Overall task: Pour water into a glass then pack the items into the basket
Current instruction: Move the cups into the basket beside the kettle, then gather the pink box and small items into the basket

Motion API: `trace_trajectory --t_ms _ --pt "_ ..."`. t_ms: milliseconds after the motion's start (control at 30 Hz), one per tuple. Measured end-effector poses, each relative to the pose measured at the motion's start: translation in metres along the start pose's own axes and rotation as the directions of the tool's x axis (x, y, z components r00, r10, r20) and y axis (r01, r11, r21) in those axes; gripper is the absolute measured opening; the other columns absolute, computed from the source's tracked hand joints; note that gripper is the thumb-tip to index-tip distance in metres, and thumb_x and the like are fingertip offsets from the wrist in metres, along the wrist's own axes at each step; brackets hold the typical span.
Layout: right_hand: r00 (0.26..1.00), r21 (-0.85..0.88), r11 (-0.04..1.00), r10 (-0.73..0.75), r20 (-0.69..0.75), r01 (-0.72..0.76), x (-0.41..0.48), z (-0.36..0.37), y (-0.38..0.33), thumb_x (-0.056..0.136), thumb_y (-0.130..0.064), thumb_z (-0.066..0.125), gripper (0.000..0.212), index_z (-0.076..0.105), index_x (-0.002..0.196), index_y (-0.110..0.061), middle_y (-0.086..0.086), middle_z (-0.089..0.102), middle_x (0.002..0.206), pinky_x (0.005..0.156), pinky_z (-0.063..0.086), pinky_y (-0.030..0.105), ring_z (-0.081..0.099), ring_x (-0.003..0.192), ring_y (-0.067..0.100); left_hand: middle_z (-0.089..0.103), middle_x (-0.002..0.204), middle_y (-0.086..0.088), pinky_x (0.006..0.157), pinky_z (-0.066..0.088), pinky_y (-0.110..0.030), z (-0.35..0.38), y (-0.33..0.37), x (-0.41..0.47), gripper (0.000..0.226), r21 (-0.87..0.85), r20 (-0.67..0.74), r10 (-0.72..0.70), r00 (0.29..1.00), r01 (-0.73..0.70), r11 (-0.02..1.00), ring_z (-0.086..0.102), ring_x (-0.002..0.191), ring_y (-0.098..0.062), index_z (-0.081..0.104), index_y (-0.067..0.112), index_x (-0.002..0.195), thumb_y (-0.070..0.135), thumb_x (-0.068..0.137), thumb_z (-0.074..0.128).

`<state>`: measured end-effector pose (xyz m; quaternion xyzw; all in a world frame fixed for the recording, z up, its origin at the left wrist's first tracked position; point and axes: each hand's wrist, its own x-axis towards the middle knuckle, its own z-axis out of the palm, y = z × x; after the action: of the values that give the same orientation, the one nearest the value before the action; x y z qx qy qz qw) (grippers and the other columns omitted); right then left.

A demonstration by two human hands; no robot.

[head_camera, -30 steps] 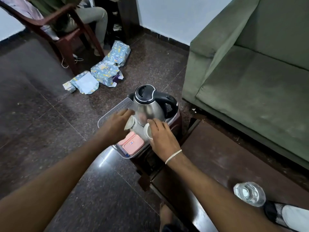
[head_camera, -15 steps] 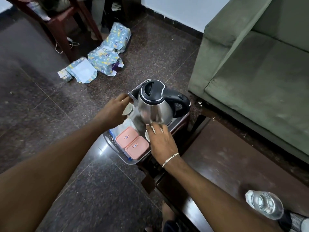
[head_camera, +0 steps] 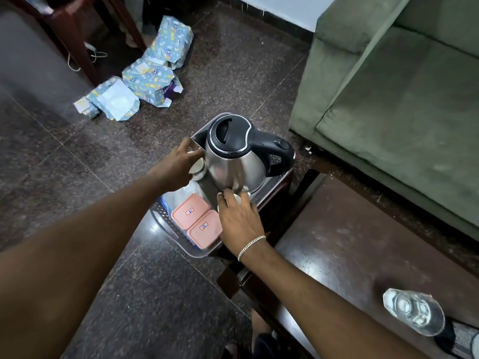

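Observation:
A grey plastic basket (head_camera: 166, 230) sits at the far end of the dark wooden table (head_camera: 344, 244). In it stand a steel kettle (head_camera: 234, 161) with a black lid and handle and two pink-lidded boxes (head_camera: 197, 220). My left hand (head_camera: 178, 164) holds a small white cup (head_camera: 198, 169) against the kettle's left side. My right hand (head_camera: 239, 218) grips another white cup (head_camera: 237, 198) at the kettle's near base, mostly hidden by my fingers. A glass of water (head_camera: 414, 310) stands on the table at the lower right.
A green sofa (head_camera: 401, 94) runs along the right. Patterned blue packages (head_camera: 150, 76) lie on the dark stone floor beyond the basket, next to a wooden chair leg (head_camera: 77, 47). A striped cloth (head_camera: 464, 338) shows at the bottom right corner.
The two cups have moved apart: my left hand carried its cup to the kettle's left side, my right hand lowered its cup at the kettle's near base. The view shifted closer.

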<state>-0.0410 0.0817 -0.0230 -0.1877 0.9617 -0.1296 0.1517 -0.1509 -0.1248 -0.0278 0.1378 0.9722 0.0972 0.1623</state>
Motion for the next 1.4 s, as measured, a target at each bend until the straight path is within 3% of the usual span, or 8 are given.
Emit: trace_trajectory --t_ms 167,367,533,633,800,1033,1167,1400 --pt "1.0 0.009 1.0 0.011 0.005 -0.011 -0.002 0.004 -0.003 0.093 -0.008 0.051 0.053 0.041 0.145 -0.009 0.003 0.04 0.149 0.092 0.044 0.051 0.037 0.128 0.037 0.034 0.159 -0.019 0.098 0.044 -0.031 0.002 0.001 -0.001 0.088 -0.04 -0.021 0.01 1.0 -0.011 0.999 0.053 0.132 -0.042 0.05 0.014 0.148 -0.009 0.069 0.08" --pt "1.0 0.015 1.0 -0.003 -0.031 0.003 -0.007 0.002 0.0 0.089 -0.005 0.05 0.059 0.042 0.146 -0.014 0.0 0.037 0.157 0.092 0.038 0.051 0.038 0.13 0.038 0.036 0.151 -0.021 0.093 0.049 -0.036 0.001 0.008 -0.012 0.105 -0.16 -0.029 -0.083 0.996 0.077 0.984 0.057 0.123 -0.044 0.025 0.015 0.158 -0.011 0.068 0.072" --pt "0.985 0.062 0.997 -0.024 -0.169 0.035 -0.03 -0.009 0.007 0.081 -0.009 0.059 0.058 0.051 0.138 -0.019 -0.001 0.047 0.148 0.085 0.046 0.049 0.046 0.125 0.033 0.042 0.135 -0.017 0.104 0.046 -0.053 -0.001 0.026 -0.039 0.075 -0.162 -0.264 -0.153 0.952 0.112 0.98 0.047 0.121 -0.043 0.042 0.015 0.137 -0.001 0.068 0.066" --pt "0.97 0.093 0.995 -0.003 -0.241 0.026 -0.053 -0.014 0.019 0.081 -0.015 0.06 0.052 0.053 0.132 -0.021 -0.002 0.05 0.144 0.081 0.047 0.046 0.05 0.116 0.03 0.044 0.12 -0.014 0.095 0.044 -0.045 -0.001 0.048 -0.059 0.06 -0.089 -0.397 -0.089 0.914 0.058 0.994 0.045 0.108 -0.037 0.047 0.013 0.123 0.008 0.066 0.067" --pt "0.947 0.149 0.989 0.069 -0.312 -0.022 -0.117 -0.011 0.056 0.086 -0.018 0.063 0.051 0.054 0.136 -0.02 -0.001 0.053 0.141 0.083 0.051 0.044 0.053 0.116 0.026 0.047 0.109 -0.011 0.09 0.044 -0.043 0.012 0.111 -0.091 0.041 -0.116 -0.429 0.067 0.901 -0.128 0.985 0.048 0.103 -0.035 0.051 0.01 0.113 0.021 0.077 0.064" --pt "0.933 0.184 0.967 0.222 -0.282 -0.175 -0.237 0.004 0.12 0.086 -0.015 0.064 0.045 0.061 0.131 -0.016 0.003 0.06 0.137 0.087 0.054 0.046 0.059 0.113 0.029 0.049 0.119 -0.008 0.093 0.049 -0.037 0.068 0.233 -0.116 0.047 -0.136 -0.251 0.309 0.917 -0.349 0.927 0.055 0.108 -0.028 0.053 0.012 0.128 0.033 0.089 0.069" --pt "0.912 0.228 0.934 0.329 -0.244 -0.275 -0.306 0.022 0.158 0.085 -0.012 0.065 0.044 0.064 0.129 -0.012 0.008 0.062 0.135 0.092 0.052 0.047 0.061 0.112 0.032 0.048 0.128 -0.004 0.093 0.049 -0.03 0.117 0.314 -0.13 0.056 -0.167 -0.088 0.472 0.877 -0.48 0.861 0.059 0.109 -0.022 0.05 0.014 0.137 0.041 0.091 0.067" --pt "0.809 0.293 0.815 0.561 -0.177 -0.5 -0.419 0.069 0.223 0.08 -0.005 0.068 0.042 0.067 0.122 -0.008 0.013 0.063 0.126 0.092 0.052 0.047 0.06 0.105 0.037 0.036 0.157 -0.008 0.11 0.046 -0.041 0.206 0.432 -0.159 0.084 -0.146 0.252 0.526 0.812 -0.506 0.85 0.053 0.133 -0.031 0.034 0.017 0.156 0.052 0.087 0.066"
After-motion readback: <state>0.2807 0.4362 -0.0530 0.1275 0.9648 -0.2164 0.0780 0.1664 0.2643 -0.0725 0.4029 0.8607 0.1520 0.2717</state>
